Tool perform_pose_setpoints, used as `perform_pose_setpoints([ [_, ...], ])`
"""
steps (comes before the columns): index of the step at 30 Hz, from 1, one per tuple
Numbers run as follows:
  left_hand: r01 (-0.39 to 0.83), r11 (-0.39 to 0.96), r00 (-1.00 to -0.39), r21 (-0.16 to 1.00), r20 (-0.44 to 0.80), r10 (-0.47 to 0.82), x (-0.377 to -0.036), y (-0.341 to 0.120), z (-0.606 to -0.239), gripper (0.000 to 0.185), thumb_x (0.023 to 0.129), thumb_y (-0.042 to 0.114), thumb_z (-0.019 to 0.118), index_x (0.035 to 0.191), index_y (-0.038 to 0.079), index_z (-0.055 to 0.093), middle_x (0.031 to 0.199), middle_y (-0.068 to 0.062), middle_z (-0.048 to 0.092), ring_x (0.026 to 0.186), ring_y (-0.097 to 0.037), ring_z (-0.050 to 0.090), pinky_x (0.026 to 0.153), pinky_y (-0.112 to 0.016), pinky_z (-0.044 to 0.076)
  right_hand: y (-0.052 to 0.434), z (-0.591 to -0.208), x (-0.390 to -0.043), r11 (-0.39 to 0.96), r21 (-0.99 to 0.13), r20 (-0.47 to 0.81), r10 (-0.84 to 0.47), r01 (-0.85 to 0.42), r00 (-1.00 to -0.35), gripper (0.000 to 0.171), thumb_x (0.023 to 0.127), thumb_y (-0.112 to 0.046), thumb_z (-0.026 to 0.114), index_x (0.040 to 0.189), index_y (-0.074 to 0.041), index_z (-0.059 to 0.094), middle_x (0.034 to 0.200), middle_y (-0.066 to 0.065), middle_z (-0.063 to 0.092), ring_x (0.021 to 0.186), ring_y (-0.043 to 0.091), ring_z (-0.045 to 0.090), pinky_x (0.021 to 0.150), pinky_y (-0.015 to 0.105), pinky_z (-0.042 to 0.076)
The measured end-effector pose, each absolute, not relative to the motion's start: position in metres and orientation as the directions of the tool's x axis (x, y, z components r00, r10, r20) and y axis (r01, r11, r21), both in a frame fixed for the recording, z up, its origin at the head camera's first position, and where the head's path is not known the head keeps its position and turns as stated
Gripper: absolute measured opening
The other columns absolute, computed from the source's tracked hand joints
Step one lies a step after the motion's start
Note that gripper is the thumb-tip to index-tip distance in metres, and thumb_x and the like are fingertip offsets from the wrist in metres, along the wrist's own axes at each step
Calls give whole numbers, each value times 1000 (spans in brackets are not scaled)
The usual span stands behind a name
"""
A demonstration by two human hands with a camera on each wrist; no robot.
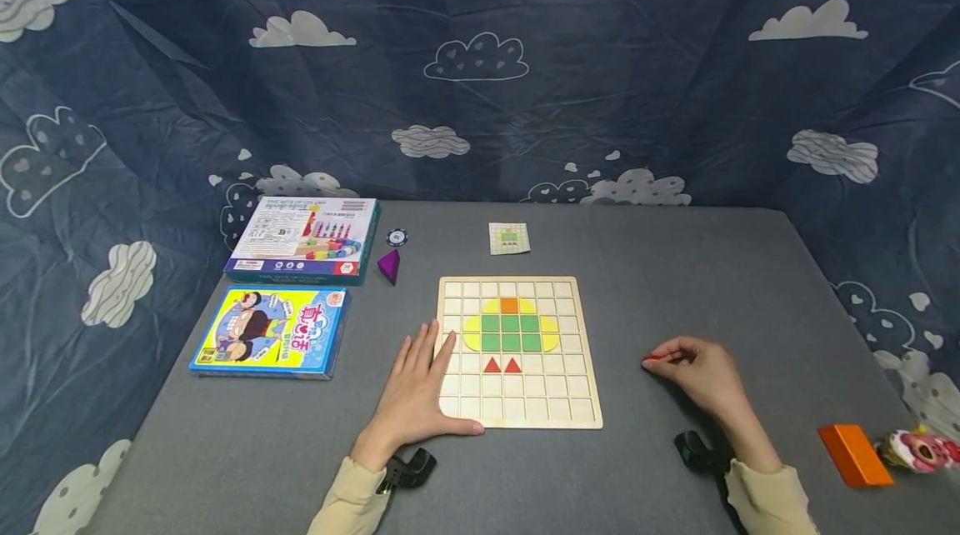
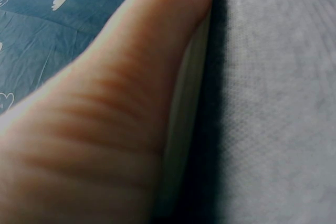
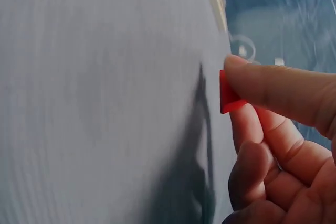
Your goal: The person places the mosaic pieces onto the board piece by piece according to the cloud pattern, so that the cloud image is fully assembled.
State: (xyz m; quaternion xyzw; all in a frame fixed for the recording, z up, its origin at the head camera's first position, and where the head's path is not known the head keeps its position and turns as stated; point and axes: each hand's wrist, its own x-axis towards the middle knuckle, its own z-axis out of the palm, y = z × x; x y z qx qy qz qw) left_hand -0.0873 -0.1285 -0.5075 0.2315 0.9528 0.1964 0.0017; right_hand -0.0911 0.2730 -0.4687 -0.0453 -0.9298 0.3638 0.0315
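- The worktop (image 1: 675, 285) wears a grey felt-like cloth, matt, finely fibrous in the left wrist view
- The grid board (image 1: 585, 402) looks like pale unvarnished wood, matt
- The red piece (image 3: 229, 98) is smooth with a slight sheen
- The two boxes, far (image 1: 303, 239) and near (image 1: 270, 331), are glossy printed card
- The backdrop (image 1: 480, 60) is soft, creased blue cloth

Pale wooden grid board (image 1: 520, 414) bearing green squares (image 1: 510, 332), yellow curved edges, one orange square (image 1: 509, 305), two red triangles (image 1: 502, 365). Red piece (image 3: 229, 97) pinched. Purple pyramid (image 1: 388, 266) at ten o'clock. Grey table (image 1: 675, 268); navy cloud-printed cloth (image 1: 480, 60).
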Motion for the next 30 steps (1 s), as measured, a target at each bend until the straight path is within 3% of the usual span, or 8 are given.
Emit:
perform_pose_setpoints([
  [14,445,816,-891,370,91,445,-87,-129,-509,129,59,85,59,153,9,15,157,-16,2,143,-27,-2,113,-43,-1,201,-457,-101,661,-749,-32,-101,-43,-994,7,79,-12,78,83,-9,74,64,-1,61,48,10,40,40,22,29],
  [30,431,827,-897,361,70,437,-88,-129,-509,129,58,86,57,153,10,14,157,-15,0,143,-26,-4,113,-42,-2,152,-455,-116,668,-727,-36,-264,-156,-964,7,77,-14,79,76,-16,73,65,-11,62,50,10,43,45,24,32],
])
